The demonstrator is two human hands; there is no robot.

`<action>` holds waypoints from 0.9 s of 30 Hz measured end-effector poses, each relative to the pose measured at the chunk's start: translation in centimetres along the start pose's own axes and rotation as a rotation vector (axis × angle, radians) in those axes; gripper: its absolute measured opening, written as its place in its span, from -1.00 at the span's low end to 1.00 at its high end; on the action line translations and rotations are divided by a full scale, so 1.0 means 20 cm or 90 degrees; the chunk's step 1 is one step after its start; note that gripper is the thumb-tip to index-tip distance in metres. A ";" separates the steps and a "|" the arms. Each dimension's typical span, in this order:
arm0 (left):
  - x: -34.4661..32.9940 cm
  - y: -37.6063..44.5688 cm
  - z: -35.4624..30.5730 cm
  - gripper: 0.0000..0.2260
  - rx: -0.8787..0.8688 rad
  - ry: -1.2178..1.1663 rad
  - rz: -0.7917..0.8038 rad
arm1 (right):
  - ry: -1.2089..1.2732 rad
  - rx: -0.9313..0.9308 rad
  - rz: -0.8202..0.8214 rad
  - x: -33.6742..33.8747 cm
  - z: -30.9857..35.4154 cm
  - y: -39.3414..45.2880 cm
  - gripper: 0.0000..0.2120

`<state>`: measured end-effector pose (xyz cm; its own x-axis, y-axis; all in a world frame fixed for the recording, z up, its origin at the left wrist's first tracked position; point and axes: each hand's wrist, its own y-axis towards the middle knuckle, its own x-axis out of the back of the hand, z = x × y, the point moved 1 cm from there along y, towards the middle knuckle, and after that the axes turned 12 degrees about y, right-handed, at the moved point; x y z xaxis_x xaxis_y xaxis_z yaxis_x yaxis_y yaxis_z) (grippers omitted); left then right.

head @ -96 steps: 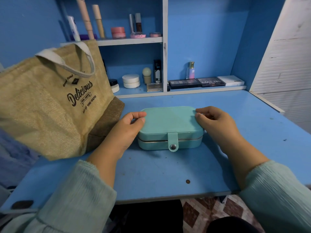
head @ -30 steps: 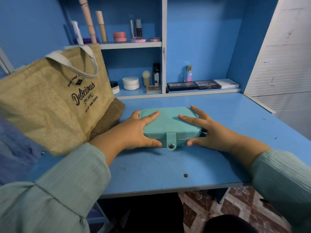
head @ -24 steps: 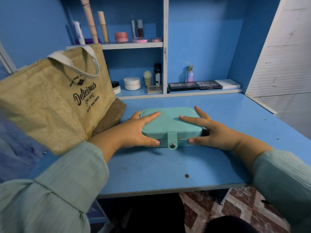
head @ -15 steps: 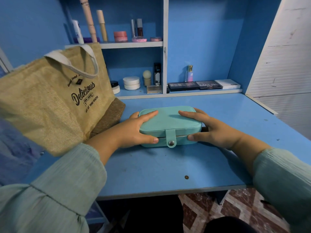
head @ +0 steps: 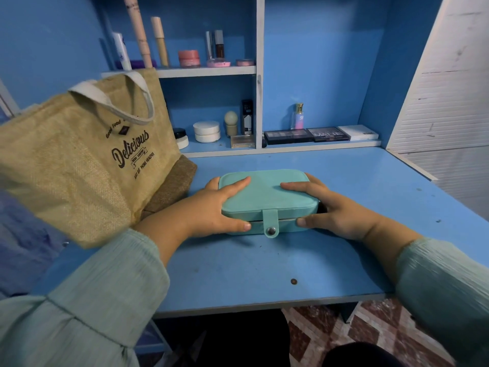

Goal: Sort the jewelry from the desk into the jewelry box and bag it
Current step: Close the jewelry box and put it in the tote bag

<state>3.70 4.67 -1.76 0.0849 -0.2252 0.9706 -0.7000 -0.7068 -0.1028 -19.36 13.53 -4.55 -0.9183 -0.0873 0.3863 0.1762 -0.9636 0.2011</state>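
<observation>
Jewelry box [head: 267, 193] closed, long axis left-right (snap tab toward person); left hand [head: 211, 207], right hand [head: 333, 210] grasping ends.

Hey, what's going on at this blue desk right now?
A person is holding a teal jewelry box from both sides: the left hand grips its left end and the right hand its right end, thumbs along the front. The box is closed, its strap snapped down, and sits on the blue desk. A burlap tote bag stands just to the left, so the box is not bagged yet. No loose jewelry shows on the desk.
</observation>
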 end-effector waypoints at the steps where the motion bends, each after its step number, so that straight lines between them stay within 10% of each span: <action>1: 0.00 0.00 -0.01 -0.20 0.007 0.024 0.003 | -0.006 0.004 0.005 0.00 0.00 0.00 -0.44; 8: 0.00 0.01 -0.05 -0.12 -0.029 0.313 -0.034 | -0.080 -0.004 0.030 0.02 0.00 0.00 -0.42; 17: -0.02 0.02 -0.04 -0.25 -0.053 0.260 -0.017 | -0.225 0.057 -0.056 -0.02 0.08 -0.01 -0.59; 27: -0.02 0.02 -0.04 -0.25 -0.054 0.241 -0.019 | -0.444 -0.087 -0.008 -0.15 0.22 0.09 -0.04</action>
<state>2.79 5.00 -2.05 -0.1499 0.0697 0.9862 -0.7588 -0.6475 -0.0696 -14.71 13.18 -1.31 -0.4702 0.0617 0.8804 0.0794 -0.9905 0.1119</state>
